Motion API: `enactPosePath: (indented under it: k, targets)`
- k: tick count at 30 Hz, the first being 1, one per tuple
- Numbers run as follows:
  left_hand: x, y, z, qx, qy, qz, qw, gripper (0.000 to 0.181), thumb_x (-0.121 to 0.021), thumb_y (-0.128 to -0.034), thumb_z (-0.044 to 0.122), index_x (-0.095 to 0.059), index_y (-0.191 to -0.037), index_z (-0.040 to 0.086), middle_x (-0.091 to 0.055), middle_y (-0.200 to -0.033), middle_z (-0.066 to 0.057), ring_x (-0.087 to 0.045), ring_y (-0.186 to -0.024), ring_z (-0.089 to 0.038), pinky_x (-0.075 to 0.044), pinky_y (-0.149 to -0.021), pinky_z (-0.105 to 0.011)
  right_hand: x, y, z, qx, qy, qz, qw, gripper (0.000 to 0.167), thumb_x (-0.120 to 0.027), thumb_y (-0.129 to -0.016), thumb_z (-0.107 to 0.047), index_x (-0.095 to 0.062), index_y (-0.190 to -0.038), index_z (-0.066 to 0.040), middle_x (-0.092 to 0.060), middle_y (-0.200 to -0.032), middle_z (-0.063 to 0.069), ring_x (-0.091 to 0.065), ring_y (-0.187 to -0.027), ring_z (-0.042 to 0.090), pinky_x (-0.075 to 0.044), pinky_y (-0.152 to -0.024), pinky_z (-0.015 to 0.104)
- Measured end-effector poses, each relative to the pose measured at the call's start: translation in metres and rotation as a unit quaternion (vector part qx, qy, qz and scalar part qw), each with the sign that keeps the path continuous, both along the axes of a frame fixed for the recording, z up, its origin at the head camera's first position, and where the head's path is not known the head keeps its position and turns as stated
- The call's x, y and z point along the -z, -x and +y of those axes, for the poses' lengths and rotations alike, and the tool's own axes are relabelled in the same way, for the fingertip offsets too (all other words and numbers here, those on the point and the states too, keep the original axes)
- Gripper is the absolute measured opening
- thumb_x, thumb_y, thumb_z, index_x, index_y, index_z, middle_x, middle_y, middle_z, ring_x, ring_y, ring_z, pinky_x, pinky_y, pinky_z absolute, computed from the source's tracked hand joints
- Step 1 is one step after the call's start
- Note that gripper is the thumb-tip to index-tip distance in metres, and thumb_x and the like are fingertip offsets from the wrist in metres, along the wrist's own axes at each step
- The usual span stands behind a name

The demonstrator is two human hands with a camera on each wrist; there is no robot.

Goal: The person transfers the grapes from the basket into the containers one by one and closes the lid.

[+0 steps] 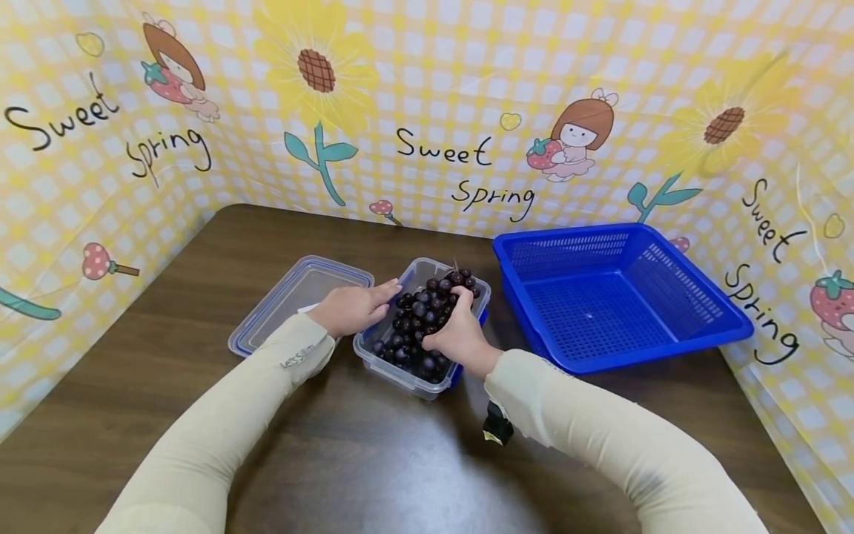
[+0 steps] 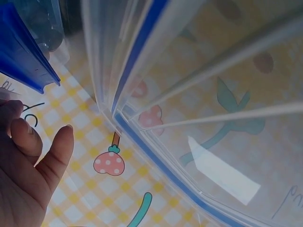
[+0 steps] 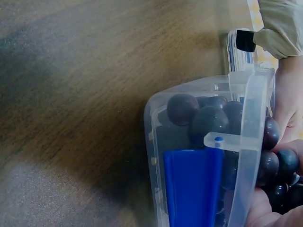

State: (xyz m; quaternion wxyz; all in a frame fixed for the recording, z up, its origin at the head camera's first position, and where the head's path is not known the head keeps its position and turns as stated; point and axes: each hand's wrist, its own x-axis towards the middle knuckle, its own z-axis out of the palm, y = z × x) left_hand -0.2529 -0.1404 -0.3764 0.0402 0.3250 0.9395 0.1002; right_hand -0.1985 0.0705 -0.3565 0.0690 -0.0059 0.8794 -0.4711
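Observation:
A bunch of dark grapes (image 1: pixel 416 315) lies in a clear plastic container (image 1: pixel 387 363) with blue side clips. My right hand (image 1: pixel 463 334) reaches over the container's right side and grips the bunch between thumb and fingers. The bunch's far end and stem rise near the back rim. In the right wrist view, the grapes (image 3: pixel 208 123) show through the wall behind a blue clip (image 3: pixel 191 189), the hand partly cut off. On the left rim rest the fairly straight fingers of my left hand (image 1: pixel 350 308). The left wrist view shows that hand (image 2: pixel 33 175) near a blue clip (image 2: pixel 23 52).
The clear lid (image 1: pixel 300 285) with a blue seal lies left of the container, partly under my left forearm. To the right stands a blue perforated basket (image 1: pixel 587 311). Patterned cloth (image 1: pixel 427 96) surrounds the brown table (image 1: pixel 347 460) at the back and sides.

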Motion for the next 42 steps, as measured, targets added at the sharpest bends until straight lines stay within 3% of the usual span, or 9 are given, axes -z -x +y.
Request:
enactPosePath:
  k: [8,15,18,22,26,28,32,36,42]
  targets:
    - [-0.002,0.0,0.0,0.004,-0.006,0.002,1.0,0.049,-0.043,-0.0996,0.02,-0.038,-0.145,0.002,-0.035,-0.15,-0.012,-0.063,-0.099,-0.033,-0.049,-0.06,-0.035,-0.002,0.004,-0.001,-0.009,-0.026,-0.022,0.9994,0.099,-0.081,-0.067,-0.003,-0.016,-0.142,-0.008,-0.058,-0.116,0.031,-0.059,-0.104,0.035,-0.047,-0.09,0.045]
    - [-0.001,0.001,0.001,0.004,-0.003,0.004,1.0,0.049,-0.043,-0.1,0.02,-0.038,-0.146,0.002,-0.034,-0.15,-0.012,-0.06,-0.11,-0.034,-0.051,-0.064,-0.037,-0.004,0.007,-0.001,-0.016,-0.04,-0.044,0.9981,0.1,-0.081,-0.069,-0.007,-0.015,-0.144,-0.004,-0.054,-0.124,0.032,-0.054,-0.114,0.037,-0.042,-0.099,0.044]
    - [-0.001,0.0,0.002,0.004,-0.001,0.002,1.0,0.049,-0.043,-0.1,0.02,-0.038,-0.146,0.003,-0.034,-0.15,-0.011,-0.062,-0.105,-0.033,-0.05,-0.061,-0.036,-0.005,0.008,0.0,-0.034,-0.047,-0.053,0.9969,0.102,-0.081,-0.07,-0.008,-0.014,-0.146,-0.001,-0.049,-0.13,0.032,-0.05,-0.12,0.037,-0.04,-0.101,0.044]
    - [0.0,0.0,0.002,0.003,0.0,-0.001,1.0,0.049,-0.043,-0.1,0.02,-0.038,-0.146,0.003,-0.034,-0.151,-0.011,-0.064,-0.097,-0.032,-0.046,-0.055,-0.033,-0.008,0.01,0.003,-0.057,-0.031,-0.089,0.994,0.103,-0.079,-0.073,-0.007,-0.012,-0.15,0.001,-0.041,-0.139,0.031,-0.051,-0.119,0.039,-0.051,-0.087,0.043]
    - [0.001,0.001,0.002,0.005,0.003,0.002,1.0,0.049,-0.042,-0.1001,0.02,-0.038,-0.146,0.003,-0.034,-0.151,-0.011,-0.061,-0.107,-0.034,-0.049,-0.06,-0.035,-0.015,0.013,0.007,-0.067,-0.02,-0.131,0.9889,0.101,-0.078,-0.076,-0.007,-0.012,-0.151,0.0,-0.035,-0.143,0.03,-0.058,-0.109,0.04,-0.057,-0.064,0.036]
    - [0.001,0.001,0.001,0.005,0.003,0.004,1.0,0.049,-0.042,-0.1,0.02,-0.038,-0.146,0.003,-0.034,-0.151,-0.011,-0.059,-0.111,-0.034,-0.05,-0.062,-0.037,-0.019,0.015,0.009,-0.077,-0.044,-0.128,0.9879,0.097,-0.079,-0.077,-0.011,-0.017,-0.151,0.001,-0.038,-0.142,0.029,-0.063,-0.1,0.038,-0.057,-0.058,0.032]
    - [0.002,0.002,0.001,0.003,0.002,0.006,1.0,0.049,-0.042,-0.0998,0.02,-0.039,-0.146,0.003,-0.035,-0.15,-0.01,-0.061,-0.107,-0.034,-0.049,-0.059,-0.036,-0.027,0.019,0.017,-0.099,-0.101,-0.106,0.9843,0.09,-0.08,-0.078,-0.023,-0.029,-0.148,0.002,-0.045,-0.139,0.026,-0.067,-0.081,0.03,-0.056,-0.055,0.03]
    - [0.002,0.003,0.001,0.002,0.003,0.005,1.0,0.049,-0.043,-0.0998,0.02,-0.038,-0.146,0.004,-0.034,-0.151,-0.01,-0.062,-0.103,-0.034,-0.047,-0.056,-0.034,-0.034,0.021,0.023,-0.106,-0.126,-0.098,0.9815,0.078,-0.078,-0.08,-0.027,-0.042,-0.142,0.003,-0.05,-0.136,0.022,-0.067,-0.084,0.027,-0.056,-0.057,0.03]
    - [0.002,0.002,0.001,0.002,0.001,0.002,1.0,0.049,-0.043,-0.0995,0.02,-0.039,-0.146,0.003,-0.034,-0.151,-0.011,-0.064,-0.092,-0.032,-0.044,-0.051,-0.031,-0.038,0.022,0.028,-0.103,-0.17,-0.074,0.9774,0.061,-0.075,-0.083,-0.03,-0.056,-0.132,0.001,-0.066,-0.108,0.017,-0.067,-0.083,0.023,-0.056,-0.057,0.031]
